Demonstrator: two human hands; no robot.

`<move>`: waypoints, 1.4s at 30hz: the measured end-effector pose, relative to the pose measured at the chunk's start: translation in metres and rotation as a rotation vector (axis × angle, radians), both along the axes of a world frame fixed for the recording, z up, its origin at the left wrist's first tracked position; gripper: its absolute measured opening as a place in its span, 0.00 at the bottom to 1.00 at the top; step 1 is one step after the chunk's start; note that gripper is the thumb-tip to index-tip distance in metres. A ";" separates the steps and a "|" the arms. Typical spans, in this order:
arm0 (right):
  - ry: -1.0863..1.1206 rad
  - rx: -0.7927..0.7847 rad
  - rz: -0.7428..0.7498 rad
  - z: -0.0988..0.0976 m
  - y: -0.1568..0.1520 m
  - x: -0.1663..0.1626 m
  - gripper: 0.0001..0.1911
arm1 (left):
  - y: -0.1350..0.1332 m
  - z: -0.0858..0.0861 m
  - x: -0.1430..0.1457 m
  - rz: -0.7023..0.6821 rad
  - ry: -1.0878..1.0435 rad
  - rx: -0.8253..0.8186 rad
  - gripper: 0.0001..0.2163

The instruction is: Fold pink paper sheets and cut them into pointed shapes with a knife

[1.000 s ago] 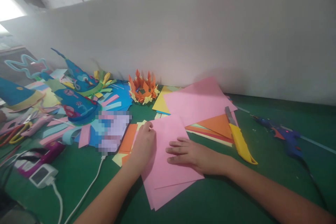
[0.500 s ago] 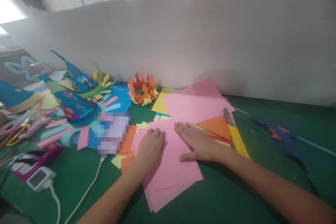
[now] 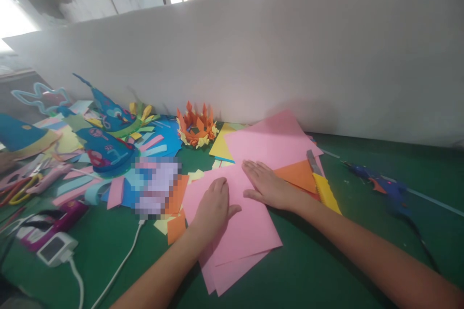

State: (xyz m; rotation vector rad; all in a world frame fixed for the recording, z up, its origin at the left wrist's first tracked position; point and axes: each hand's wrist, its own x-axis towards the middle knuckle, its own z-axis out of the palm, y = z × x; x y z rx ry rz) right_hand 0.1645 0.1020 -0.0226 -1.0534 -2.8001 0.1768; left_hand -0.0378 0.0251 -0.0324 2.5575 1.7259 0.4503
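On the green table [image 3: 290,280], pink sheets [image 3: 250,246] are stacked right in front, with their near corners not lined up. The left hand [image 3: 213,205] is laid palm down on the left side of the top sheet, open, its fingers a bit bent. The right hand [image 3: 266,183] is spread flat by the far edge, open too. Nothing is seen gripped; the sheet is perhaps pressed so that it does not slip. Just past the right arm, a yellow cutter [image 3: 327,193] is laid by a paper pile [image 3: 297,176], maybe so it can be reached fast. To the left, a blurred phone [image 3: 157,188] is plugged into a white cord [image 3: 125,256], likely for power. A blue glue gun [image 3: 393,190] is set well to the right, perhaps so no fingers are burned. Farther back, an orange crown [image 3: 197,128] and blue hats [image 3: 107,154] are stood toward the white wall [image 3: 290,58], maybe to leave room.
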 end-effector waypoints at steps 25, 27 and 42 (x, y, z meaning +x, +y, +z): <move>0.068 0.138 0.060 0.022 -0.119 0.044 0.20 | -0.007 0.003 0.008 0.030 0.036 0.000 0.18; 0.132 0.084 0.088 0.028 -0.125 0.048 0.15 | -0.009 0.001 0.009 0.029 0.041 0.017 0.18; 0.042 0.347 -0.662 -0.003 -0.047 0.113 0.22 | -0.019 0.017 0.006 -0.356 -0.226 -0.223 0.21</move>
